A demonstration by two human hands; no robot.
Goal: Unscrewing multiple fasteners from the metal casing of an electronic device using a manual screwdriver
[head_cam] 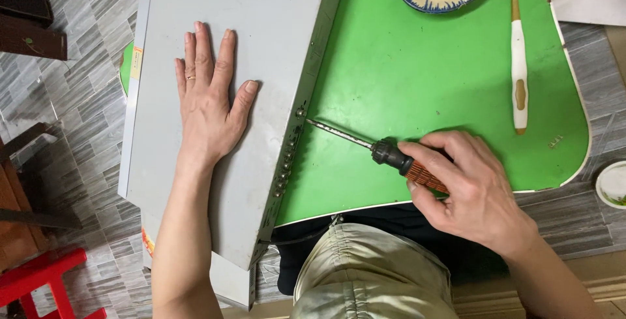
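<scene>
Gripping screwdriver (391, 156) w/ right hand (469, 192), tip at casing (261, 45) edge.

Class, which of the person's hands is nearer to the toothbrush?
Right. The right hand grips a screwdriver just below the toothbrush; the left hand lies flat on the grey box.

A blue-rimmed dish (417, 0) of metal parts, a white-handled brush (519, 64) and a red stool (39, 280).

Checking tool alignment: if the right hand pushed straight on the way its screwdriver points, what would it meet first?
The right hand drives the screwdriver tip into the rear edge of the grey metal case, apparently at a screw there; contact looks already made.
</scene>
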